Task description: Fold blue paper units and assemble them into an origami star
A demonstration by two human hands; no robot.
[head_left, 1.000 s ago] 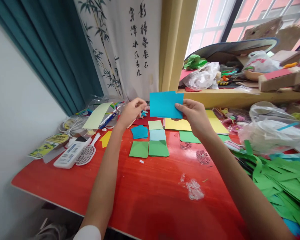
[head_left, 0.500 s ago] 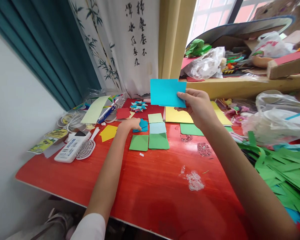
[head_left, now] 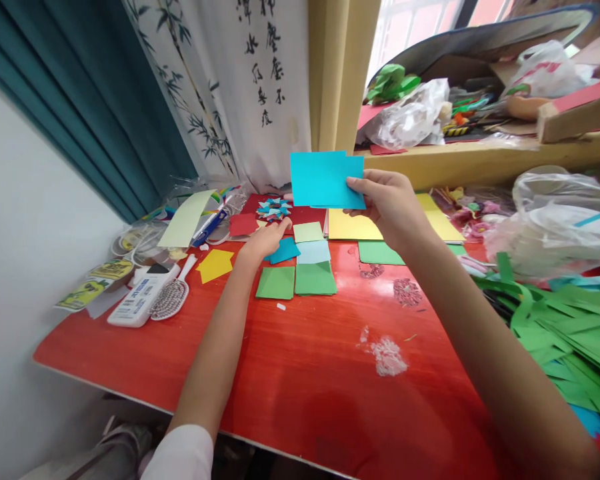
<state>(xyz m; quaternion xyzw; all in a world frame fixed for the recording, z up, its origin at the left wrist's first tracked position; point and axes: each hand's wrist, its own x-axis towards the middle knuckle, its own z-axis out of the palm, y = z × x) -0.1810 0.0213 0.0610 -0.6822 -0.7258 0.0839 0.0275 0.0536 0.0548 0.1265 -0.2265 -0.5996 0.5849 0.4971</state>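
Note:
My right hand is raised above the back of the table, pinching blue paper sheets between thumb and fingers; their edges are slightly offset. My left hand reaches out over the table with fingers extended, and I see nothing in it. It is just beyond a small pile of darker blue paper pieces and close to a folded blue-and-white paper star ornament. Green paper squares, a pale blue paper square and a pale green one lie nearby.
On the left sit a white box-like device, a hairbrush and yellow paper. Yellow sheets lie behind my right hand. Green paper strips and plastic bags crowd the right side of the red table.
My left hand has moved off the darker blue paper pile, away from me toward the paper star, uncovering more of the pile. My right hand still holds the blue sheets up.

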